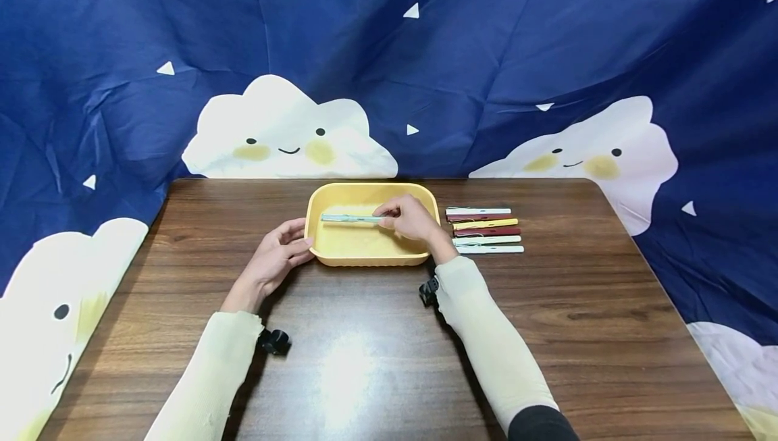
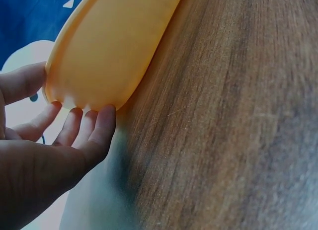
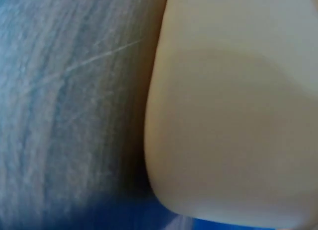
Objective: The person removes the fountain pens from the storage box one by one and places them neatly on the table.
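A yellow plastic tray (image 1: pixel 371 260) with rounded corners sits towards the back of the table. My left hand (image 1: pixel 275 260) is at its left end, fingertips and thumb spread against the outer wall (image 2: pixel 107 61) and rim. Over the tray's inside, my right hand (image 1: pixel 413 218) pinches a light blue pen (image 1: pixel 348 219) by its right end, between thumb and fingers. The pen lies level, pointing left. In the right wrist view, the tray's pale side (image 3: pixel 223 140) fills much of the picture, and the pen is out of view.
Several pens lie side by side right of the tray, among them a yellow pen (image 1: pixel 486 223), a dark red pen (image 1: pixel 489 231) and a white pen (image 1: pixel 489 249). The brown wooden table (image 1: pixel 292 387) reaches back to a blue cloth (image 1: pixel 450 56) with clouds on it.
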A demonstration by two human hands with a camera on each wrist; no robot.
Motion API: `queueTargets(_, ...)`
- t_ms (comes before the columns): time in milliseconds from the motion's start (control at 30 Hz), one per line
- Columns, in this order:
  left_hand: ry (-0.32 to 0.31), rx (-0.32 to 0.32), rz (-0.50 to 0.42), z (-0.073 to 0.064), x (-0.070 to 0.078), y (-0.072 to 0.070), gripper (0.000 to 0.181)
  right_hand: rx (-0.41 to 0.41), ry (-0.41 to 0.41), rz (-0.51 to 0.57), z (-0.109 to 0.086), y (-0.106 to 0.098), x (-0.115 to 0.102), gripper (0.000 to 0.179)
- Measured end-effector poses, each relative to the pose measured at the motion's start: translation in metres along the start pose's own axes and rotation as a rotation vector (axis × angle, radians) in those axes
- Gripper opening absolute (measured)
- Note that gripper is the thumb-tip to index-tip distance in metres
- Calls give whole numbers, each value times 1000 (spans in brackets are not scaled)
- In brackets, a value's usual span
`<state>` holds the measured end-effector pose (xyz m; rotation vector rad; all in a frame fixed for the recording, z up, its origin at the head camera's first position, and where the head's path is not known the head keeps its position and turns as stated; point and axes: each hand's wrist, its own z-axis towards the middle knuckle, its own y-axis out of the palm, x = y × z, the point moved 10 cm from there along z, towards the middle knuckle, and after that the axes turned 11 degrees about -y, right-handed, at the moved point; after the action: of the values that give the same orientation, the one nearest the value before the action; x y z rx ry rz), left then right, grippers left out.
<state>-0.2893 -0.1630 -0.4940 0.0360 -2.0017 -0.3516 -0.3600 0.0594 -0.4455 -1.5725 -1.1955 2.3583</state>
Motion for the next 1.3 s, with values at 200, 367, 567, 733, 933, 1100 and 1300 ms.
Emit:
queueTargets(200, -2, 4, 4, 0, -1, -1, 58, 26, -29, -34, -4, -8, -8, 16)
queueTargets(367, -3, 2, 2, 0, -1, -1, 58, 33, -62, -31, -9, -13, -14, 16)
queueTargets(567, 3, -2, -3, 0, -1, 0, 58, 55, -102, -5, -14, -21, -16, 15)
queueTargets(733, 5, -1, -9, -1, -1, 0, 58, 67, -129, -8, -17, -26, -18, 13)
queueTargets(933, 8, -1, -13, -1, 0, 1, 58, 85, -124, -18, -21, -31, -17, 14)
queueTargets(1100, 9, -5, -11, 0, 0, 2, 57, 107, -99, -11, -26, -36, -15, 14)
queueTargets(1300, 11, -9, -18, -3, 1, 3, 59, 125, -105, -32, -31, -41, -15, 14)
